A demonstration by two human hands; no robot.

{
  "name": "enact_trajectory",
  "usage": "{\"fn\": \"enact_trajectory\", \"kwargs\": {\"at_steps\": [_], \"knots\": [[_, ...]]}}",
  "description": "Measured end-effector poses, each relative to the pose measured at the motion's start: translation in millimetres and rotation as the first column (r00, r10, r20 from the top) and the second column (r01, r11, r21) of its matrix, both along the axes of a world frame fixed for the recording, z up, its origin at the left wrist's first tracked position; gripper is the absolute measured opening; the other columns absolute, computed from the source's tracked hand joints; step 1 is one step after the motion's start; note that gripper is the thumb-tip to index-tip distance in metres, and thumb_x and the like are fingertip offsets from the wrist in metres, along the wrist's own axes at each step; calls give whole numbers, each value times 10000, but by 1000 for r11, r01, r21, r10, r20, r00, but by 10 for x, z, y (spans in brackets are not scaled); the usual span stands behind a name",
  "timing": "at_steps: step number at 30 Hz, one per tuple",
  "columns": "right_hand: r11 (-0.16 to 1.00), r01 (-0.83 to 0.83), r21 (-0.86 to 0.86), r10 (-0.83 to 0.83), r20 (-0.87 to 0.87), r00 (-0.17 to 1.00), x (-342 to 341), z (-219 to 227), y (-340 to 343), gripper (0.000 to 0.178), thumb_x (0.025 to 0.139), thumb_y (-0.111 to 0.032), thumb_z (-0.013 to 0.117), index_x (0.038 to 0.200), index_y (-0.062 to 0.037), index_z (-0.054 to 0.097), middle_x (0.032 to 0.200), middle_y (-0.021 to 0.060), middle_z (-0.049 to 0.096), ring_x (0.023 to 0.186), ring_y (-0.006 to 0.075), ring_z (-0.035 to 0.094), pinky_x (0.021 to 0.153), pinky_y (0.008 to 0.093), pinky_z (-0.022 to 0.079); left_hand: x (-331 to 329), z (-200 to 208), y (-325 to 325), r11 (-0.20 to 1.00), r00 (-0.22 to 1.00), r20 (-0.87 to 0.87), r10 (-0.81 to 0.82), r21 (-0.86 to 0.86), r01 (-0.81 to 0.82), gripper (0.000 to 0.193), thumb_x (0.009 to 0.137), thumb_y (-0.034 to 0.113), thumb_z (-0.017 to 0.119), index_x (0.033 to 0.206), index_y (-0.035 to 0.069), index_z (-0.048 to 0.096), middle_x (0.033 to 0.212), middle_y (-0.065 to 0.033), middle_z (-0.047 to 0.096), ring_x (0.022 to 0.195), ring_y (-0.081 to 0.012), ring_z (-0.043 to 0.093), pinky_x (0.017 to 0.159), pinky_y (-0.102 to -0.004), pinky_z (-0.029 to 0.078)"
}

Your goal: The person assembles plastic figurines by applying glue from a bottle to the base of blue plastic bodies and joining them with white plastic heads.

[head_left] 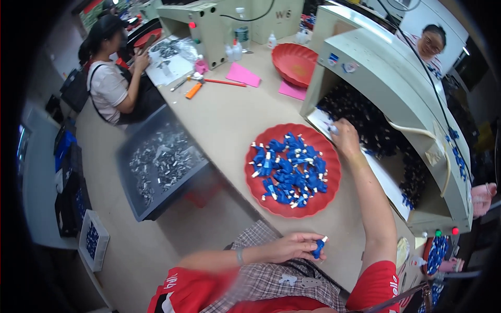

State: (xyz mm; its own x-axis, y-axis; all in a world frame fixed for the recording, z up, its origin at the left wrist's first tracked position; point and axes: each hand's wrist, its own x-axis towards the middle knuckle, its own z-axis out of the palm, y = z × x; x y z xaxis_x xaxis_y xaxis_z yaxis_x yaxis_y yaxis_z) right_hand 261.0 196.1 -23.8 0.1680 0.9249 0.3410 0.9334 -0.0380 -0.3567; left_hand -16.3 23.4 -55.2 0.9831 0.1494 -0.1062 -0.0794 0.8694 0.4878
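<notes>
Close to my body, my left hand [289,247] pinches a small blue figurine [317,250] with a white peg sticking up from it. My right hand [346,139] is stretched forward at the opening of a pale green cabinet [381,68]. Its fingers close around a small white bottle [332,129] with a narrow tip, partly hidden by them. Below that hand runs a white ledge [383,180], and many dark pieces [365,117] fill the cabinet behind it. Between my hands stands a red scalloped plate [300,212], heaped with blue figurines [284,167] bearing white pegs.
A grey bin [136,201] of silvery pieces stands left of the table. Farther back lie an orange lighter [194,91], a red stick [224,82], pink paper [243,74] and a red bowl [292,63]. One co-worker [112,73] sits at left, another person [430,44] is beyond the cabinet.
</notes>
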Motion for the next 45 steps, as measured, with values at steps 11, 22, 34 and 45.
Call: {"fn": "enact_trajectory", "kwargs": {"at_steps": [11,22,34,45], "knots": [[991,73,116,-17,-424,906,-59,295,-979,142,835,-109,613,949,-26,628,753,94,654,638,201,617,612,281,493,39,28,-30,1000,1000,25,18,-11,-17,332,970,110,463,1289,23,454,1147,-120,575,1137,-229,554,940,-324,470],[998,57,-18,-15,-999,-45,-775,249,-2838,207,847,-36,642,1043,30,640,800,102,660,585,86,542,518,207,429,80,211,-66,994,986,-127,110,-3,-112,289,935,72,498,1218,14,505,1079,-103,609,1055,-245,605,897,-333,504],[976,215,25,51,-992,-115,-1060,50,-3365,231,846,2,633,1071,41,605,842,128,668,610,88,562,552,189,455,180,212,-301,993,987,-148,63,112,-47,318,930,101,532,1235,17,502,1106,-106,603,1080,-202,574,962,-344,445],[957,237,164,-31,-759,651,-1207,127,-3398,174,744,85,679,892,4,640,876,112,678,738,171,654,631,248,528,222,266,-351,996,970,-233,71,65,-57,285,936,63,520,1212,-3,498,1113,-112,589,1050,-189,594,936,-319,501]]}}
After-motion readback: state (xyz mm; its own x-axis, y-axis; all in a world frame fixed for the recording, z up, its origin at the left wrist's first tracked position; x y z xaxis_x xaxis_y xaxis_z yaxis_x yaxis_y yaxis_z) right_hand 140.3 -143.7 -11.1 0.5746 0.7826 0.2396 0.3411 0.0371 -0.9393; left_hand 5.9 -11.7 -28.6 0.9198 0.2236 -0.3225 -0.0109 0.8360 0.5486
